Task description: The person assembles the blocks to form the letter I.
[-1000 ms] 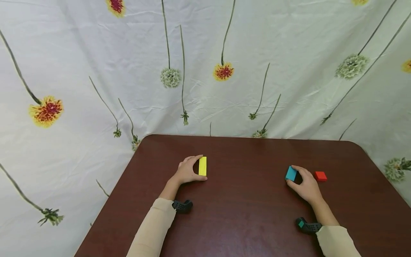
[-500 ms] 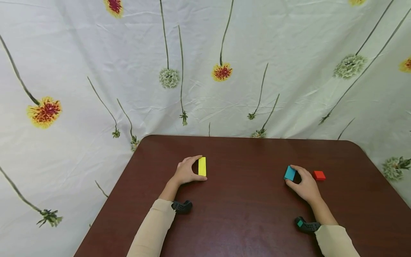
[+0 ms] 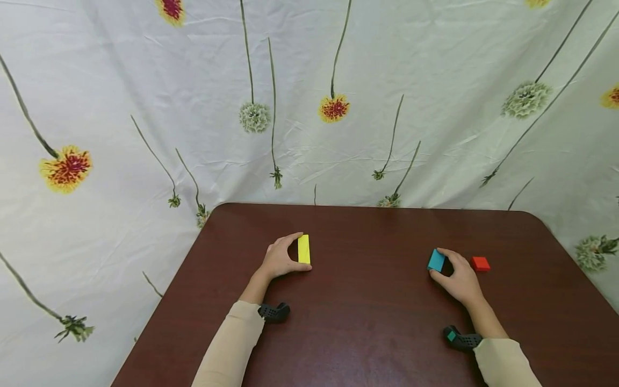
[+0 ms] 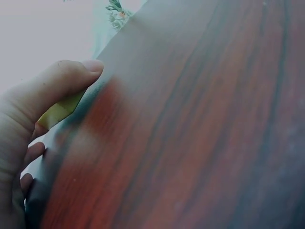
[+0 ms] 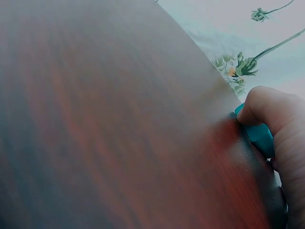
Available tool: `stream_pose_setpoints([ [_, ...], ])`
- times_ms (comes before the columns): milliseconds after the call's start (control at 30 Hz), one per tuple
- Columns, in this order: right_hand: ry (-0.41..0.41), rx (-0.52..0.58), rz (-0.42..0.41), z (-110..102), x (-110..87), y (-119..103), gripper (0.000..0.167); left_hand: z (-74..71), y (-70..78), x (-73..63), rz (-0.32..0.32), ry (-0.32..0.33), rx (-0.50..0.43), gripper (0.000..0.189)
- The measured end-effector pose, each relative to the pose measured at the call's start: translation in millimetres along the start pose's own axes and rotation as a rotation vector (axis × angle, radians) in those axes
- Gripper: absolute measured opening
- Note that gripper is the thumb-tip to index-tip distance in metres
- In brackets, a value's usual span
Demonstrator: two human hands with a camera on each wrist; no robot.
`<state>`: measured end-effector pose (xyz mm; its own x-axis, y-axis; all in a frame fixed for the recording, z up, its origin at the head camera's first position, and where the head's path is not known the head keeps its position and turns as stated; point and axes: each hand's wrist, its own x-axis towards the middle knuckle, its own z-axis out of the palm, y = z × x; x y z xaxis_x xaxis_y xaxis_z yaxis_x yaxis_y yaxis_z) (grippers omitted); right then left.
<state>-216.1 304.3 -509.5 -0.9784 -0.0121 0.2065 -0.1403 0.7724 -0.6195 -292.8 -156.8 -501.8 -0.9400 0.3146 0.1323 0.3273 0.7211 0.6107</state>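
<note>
My left hand (image 3: 279, 258) holds a yellow rectangular block (image 3: 303, 249) by its two ends, thumb at the near end and fingers at the far end. In the left wrist view the thumb covers much of that yellow block (image 4: 61, 109). Over on the right, my right hand (image 3: 463, 279) pinches a blue block (image 3: 436, 260) between thumb and fingers. The right wrist view shows the blue block (image 5: 259, 136) partly behind the thumb. Just right of the right hand's fingers, a red block (image 3: 481, 264) lies on the table.
The dark reddish-brown table (image 3: 367, 306) has rounded far corners. Behind its far edge hangs a white cloth (image 3: 290, 140) printed with flowers. A black wrist device (image 3: 274, 313) sits at the left wrist, and another black wrist device (image 3: 462, 339) at the right.
The view shifts very slightly. In the last half second the left hand and yellow block move up a few pixels in the head view; the right hand stays about where it was.
</note>
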Motion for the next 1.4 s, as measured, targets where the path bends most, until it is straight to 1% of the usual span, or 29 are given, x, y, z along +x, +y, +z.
stream_pose_setpoints([
  [133, -0.007, 0.004, 0.004, 0, -0.9, 0, 0.065, -0.3, 1.2, -0.9, 0.001, -0.001, -0.010, 0.095],
  [400, -0.008, 0.007, 0.012, -1, -0.5, 0, 0.065, -2.1, 6.5, 1.7, 0.008, -0.021, -0.082, 0.097],
  [600, 0.010, 0.004, -0.002, 1, 0.5, 0, 0.064, -2.1, 12.6, 5.1, 0.019, -0.031, -0.080, 0.098],
  [800, 0.010, 0.004, -0.007, 0, 0.6, 0, 0.065, -1.2, 22.7, 7.7, 0.026, -0.040, -0.094, 0.096],
  [1000, 0.006, 0.002, -0.007, -1, -0.3, -1, 0.064, 2.4, 35.4, 11.7, 0.052, -0.072, -0.097, 0.097],
  [1167, 0.007, 0.000, -0.005, 0, -1.3, -1, 0.064, 7.4, 43.8, 14.7, 0.085, -0.076, -0.106, 0.096],
  [1400, 0.007, 0.005, 0.000, -1, -1.7, -2, 0.064, 15.2, 53.3, 18.2, 0.105, -0.100, -0.093, 0.097],
])
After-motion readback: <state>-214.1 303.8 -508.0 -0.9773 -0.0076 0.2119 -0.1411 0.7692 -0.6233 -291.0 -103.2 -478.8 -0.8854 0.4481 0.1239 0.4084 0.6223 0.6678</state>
